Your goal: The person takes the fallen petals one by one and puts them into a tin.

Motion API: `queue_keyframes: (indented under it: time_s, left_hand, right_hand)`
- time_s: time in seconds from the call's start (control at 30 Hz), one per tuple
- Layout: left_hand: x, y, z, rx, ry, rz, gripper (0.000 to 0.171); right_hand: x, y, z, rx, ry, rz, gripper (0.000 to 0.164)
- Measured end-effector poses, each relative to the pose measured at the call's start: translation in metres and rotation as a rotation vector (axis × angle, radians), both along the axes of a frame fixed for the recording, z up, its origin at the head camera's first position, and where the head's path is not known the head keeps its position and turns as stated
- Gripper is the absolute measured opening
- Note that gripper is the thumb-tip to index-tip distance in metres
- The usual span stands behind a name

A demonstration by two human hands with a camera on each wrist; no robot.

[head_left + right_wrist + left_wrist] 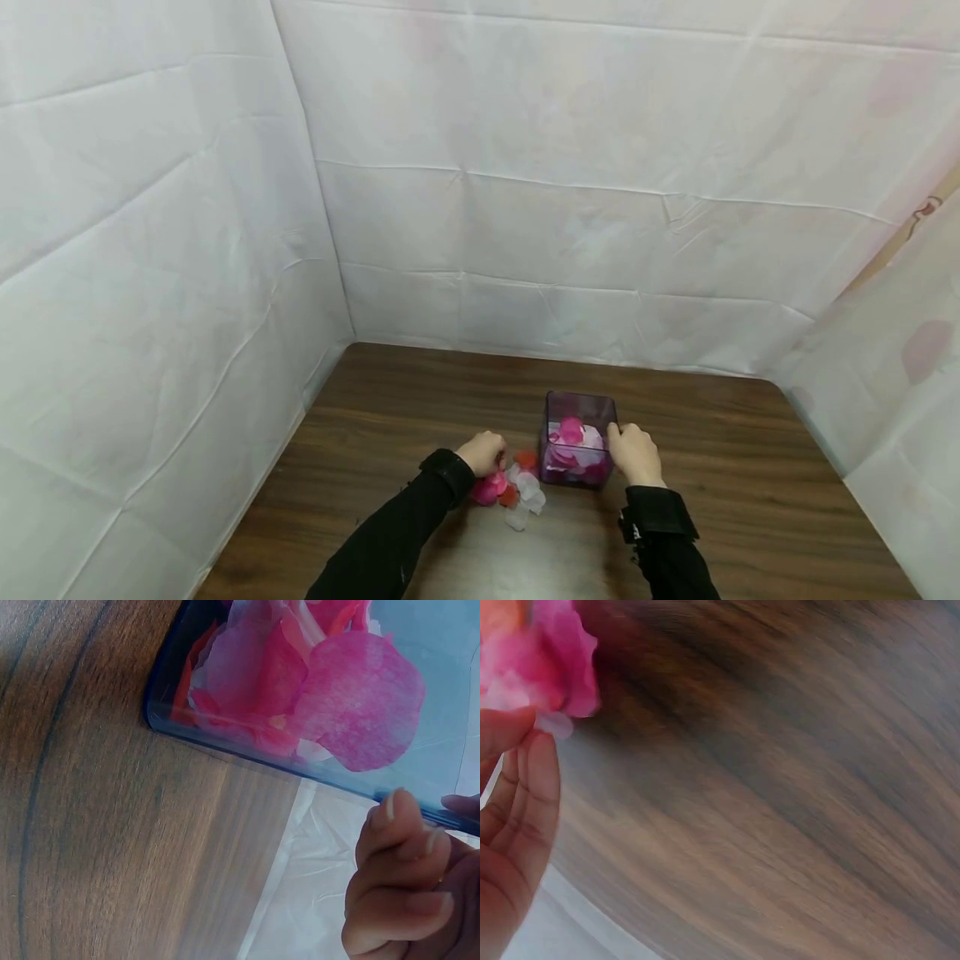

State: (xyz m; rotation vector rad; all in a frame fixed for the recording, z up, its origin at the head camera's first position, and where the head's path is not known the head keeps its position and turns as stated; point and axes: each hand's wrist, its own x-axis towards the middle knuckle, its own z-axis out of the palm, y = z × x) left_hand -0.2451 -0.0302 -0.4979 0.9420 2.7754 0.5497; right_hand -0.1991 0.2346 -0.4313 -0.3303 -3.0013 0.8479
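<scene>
A see-through purple box point(579, 439) stands on the wooden table, holding pink and white petals point(577, 442). My right hand point(635, 452) grips its right wall at the rim; in the right wrist view the curled fingers point(397, 874) are outside the wall and the thumb tip shows across the rim. Left of the box lies a loose heap of pink, red and white petals point(529, 488). At the heap's left side, my left hand point(482, 454) has thumb and fingertips together, pinching a pale petal point(558, 724), as the left wrist view shows. Bright pink petals point(576, 667) lie just beyond those fingertips.
The brown table point(720, 433) has a rounded far right corner. White sheeting point(555, 233) hangs behind it and along both sides. A single whitish petal point(516, 518) lies at the near edge of the heap.
</scene>
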Motion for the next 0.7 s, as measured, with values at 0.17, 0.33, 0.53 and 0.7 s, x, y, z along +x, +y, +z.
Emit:
queue_keyframes:
  time_s: [0.17, 0.33, 0.53, 0.7]
  left_hand:
    - [-0.007, -0.001, 0.025, 0.027, -0.074, -0.032, 0.022]
    - [-0.012, 0.002, 0.058, 0.001, -0.187, -0.120, 0.028]
    - [-0.019, 0.013, 0.077, 0.088, -0.150, -0.208, 0.022]
    - [-0.024, 0.036, 0.098, 0.119, -0.073, -0.222, 0.017]
  right_hand:
    - [0.000, 0.000, 0.002, 0.000, 0.002, 0.006, 0.048]
    - [0.000, 0.001, 0.003, -0.005, -0.005, 0.005, 0.049]
    - [0.000, 0.002, 0.001, -0.021, -0.019, 0.004, 0.049]
    - [0.000, 0.001, 0.000, -0.030, -0.027, 0.010, 0.049]
